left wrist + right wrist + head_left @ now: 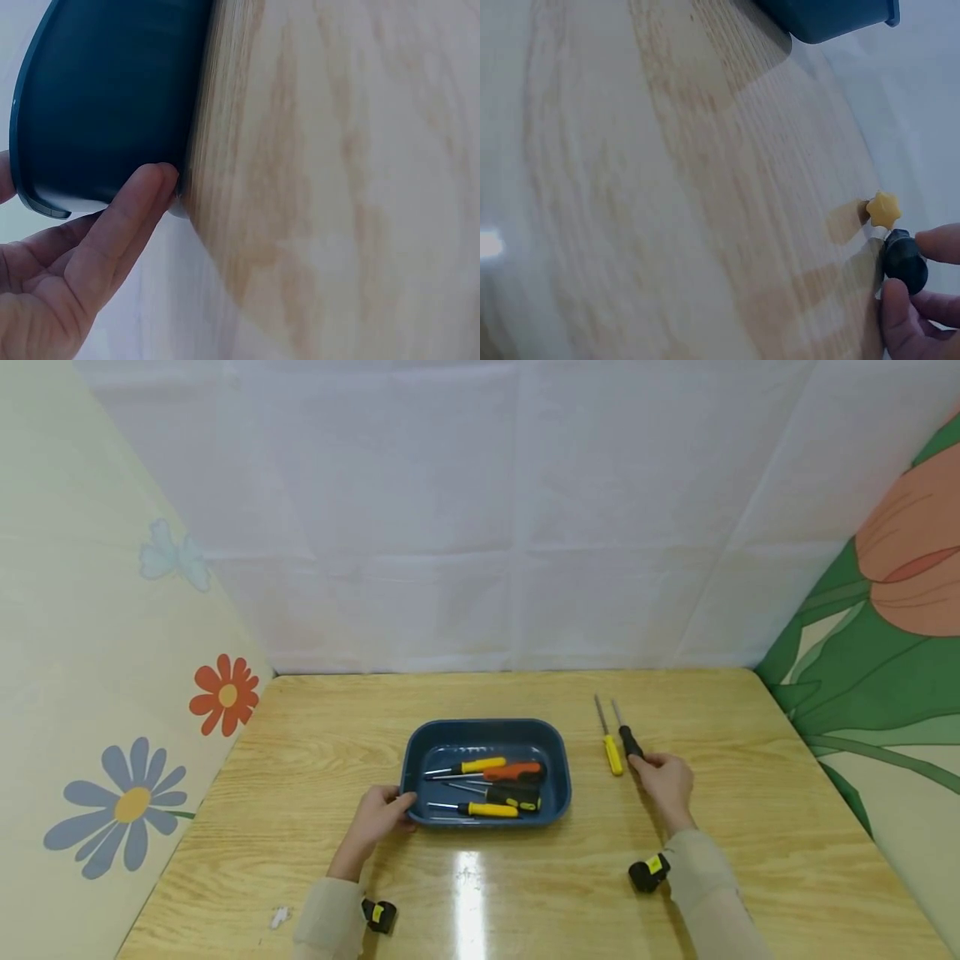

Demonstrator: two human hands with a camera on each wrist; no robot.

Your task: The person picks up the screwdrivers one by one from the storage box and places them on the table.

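Observation:
A dark blue plastic tray stands mid-table with several screwdrivers lying in it, among them an orange-handled screwdriver. At its near left corner my left hand grips the wall, thumb over the rim and fingers against the outside. Right of the tray, my right hand pinches the handle end of a black screwdriver, whose shaft points away from me. A yellow-handled screwdriver lies close beside it on the left. In the right wrist view, thumb and fingers hold the black handle.
The light wooden table meets a white cloth at the back. Flower-patterned panels stand on both sides. A small white scrap lies at the front left. Light glares on the tabletop in front of the tray.

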